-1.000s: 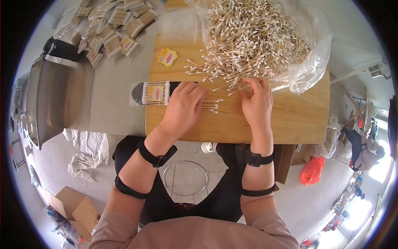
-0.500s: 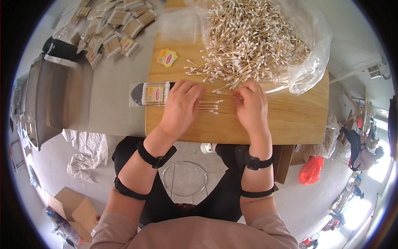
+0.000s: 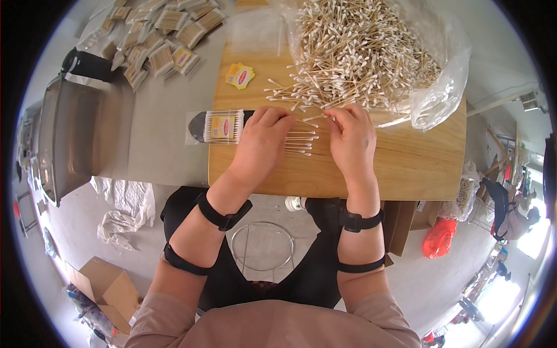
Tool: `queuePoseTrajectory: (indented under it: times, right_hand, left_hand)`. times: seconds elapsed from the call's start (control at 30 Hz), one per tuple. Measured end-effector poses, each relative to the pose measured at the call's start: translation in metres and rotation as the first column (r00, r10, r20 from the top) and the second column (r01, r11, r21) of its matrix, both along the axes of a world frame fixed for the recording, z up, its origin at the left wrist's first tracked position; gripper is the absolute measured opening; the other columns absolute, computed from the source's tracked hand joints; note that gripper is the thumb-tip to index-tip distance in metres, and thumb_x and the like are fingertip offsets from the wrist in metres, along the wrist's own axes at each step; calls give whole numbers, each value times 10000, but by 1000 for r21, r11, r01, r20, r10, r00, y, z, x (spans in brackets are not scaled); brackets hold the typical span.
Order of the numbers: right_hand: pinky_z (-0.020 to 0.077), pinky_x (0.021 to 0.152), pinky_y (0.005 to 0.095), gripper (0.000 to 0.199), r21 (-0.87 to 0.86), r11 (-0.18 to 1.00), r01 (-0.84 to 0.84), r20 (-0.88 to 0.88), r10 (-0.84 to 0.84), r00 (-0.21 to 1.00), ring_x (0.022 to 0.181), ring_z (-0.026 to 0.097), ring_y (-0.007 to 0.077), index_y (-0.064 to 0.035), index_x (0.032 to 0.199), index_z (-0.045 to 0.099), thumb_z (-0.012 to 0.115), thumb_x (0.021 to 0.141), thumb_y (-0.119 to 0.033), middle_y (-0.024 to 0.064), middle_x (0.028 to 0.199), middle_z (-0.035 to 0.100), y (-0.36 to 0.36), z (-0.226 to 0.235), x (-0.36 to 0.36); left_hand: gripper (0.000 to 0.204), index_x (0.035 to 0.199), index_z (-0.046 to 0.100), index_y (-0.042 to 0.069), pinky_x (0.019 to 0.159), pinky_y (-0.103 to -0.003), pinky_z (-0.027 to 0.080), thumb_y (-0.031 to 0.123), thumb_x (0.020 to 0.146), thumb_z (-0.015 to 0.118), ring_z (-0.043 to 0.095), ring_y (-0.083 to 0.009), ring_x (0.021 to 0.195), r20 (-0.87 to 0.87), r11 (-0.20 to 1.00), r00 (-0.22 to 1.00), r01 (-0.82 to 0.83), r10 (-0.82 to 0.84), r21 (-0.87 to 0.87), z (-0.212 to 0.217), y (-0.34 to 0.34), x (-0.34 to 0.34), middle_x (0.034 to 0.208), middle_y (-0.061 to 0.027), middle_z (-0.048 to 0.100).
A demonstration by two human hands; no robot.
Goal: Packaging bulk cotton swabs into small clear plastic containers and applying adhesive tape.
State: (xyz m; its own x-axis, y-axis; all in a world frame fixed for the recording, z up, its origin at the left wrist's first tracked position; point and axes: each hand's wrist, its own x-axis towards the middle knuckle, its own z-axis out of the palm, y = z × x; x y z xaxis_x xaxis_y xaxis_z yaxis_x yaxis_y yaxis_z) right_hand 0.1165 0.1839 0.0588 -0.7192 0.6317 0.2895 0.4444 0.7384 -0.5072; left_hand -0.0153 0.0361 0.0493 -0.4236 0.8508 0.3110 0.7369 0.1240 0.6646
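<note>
My left hand (image 3: 266,139) lies curled over a row of cotton swabs (image 3: 299,144), whose white tips stick out to its right. Beyond its left side, a dark flat tool with a rounded end (image 3: 197,125) bears a clear bag of cotton swabs with a yellow card (image 3: 224,125). Near the pile's front edge, my right hand (image 3: 355,139) pinches a cotton swab (image 3: 326,118) between thumb and fingers. A large heap of loose cotton swabs (image 3: 360,58) spills from a clear plastic bag (image 3: 444,87). My left palm and what lies beneath it are hidden.
Yellow cards (image 3: 239,76) lie on the wooden board (image 3: 400,168), with clear bags (image 3: 255,36) behind. Filled swab packs (image 3: 162,58) are heaped at the far left, near a grey plastic bin (image 3: 67,139). An open carton (image 3: 104,284) stands on the floor.
My right hand has moved slightly up to the heap's edge, its fingertips now closed on a swab. The left fingers have shifted a little over the row. The whole view has moved slightly.
</note>
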Motion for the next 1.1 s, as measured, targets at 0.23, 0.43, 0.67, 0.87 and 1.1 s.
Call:
queuePoseTrajectory:
  times: [0.23,0.43,0.67,0.87,1.1]
  right_hand:
    - [506,712,402,190,21,1000,-5,68,4,998,882,596,281,-147,908,735,757,749,-45,56,880,572,1,0,-1]
    - [500,699,405,139,75,996,-41,38,38,999,860,584,276,-136,851,723,765,743,-60,55,856,555,-1,1,-4]
    - [497,701,402,106,22,990,-141,-25,141,990,834,588,275,-120,815,708,767,740,-75,52,844,558,-18,-2,-18]
    - [485,642,346,95,-174,984,-28,-129,6,992,741,598,234,-91,898,728,757,808,-76,59,840,600,-1,7,-5]
    - [453,629,228,54,-479,876,62,-360,-260,896,694,543,82,-40,945,696,708,903,-72,8,834,623,15,-1,14]
  left_hand:
    - [198,958,676,28,819,-426,496,-51,782,632,586,-335,942,-31,1000,999,-15,15,-4,-1,0,2,962,-125,619]
    - [160,925,676,24,805,-424,496,-51,789,637,589,-335,918,-16,1000,1000,-3,4,14,0,0,0,939,-124,622]
    - [126,906,661,32,808,-431,491,-10,788,660,586,-328,917,-8,994,996,-88,89,60,1,5,2,934,-109,619]
    - [128,917,674,29,784,-418,493,29,794,708,586,-328,888,6,998,999,-53,53,42,1,10,1,925,-109,627]
    - [100,831,665,35,764,-413,496,29,760,735,589,-323,881,13,999,999,-34,34,3,1,13,3,918,-102,623]
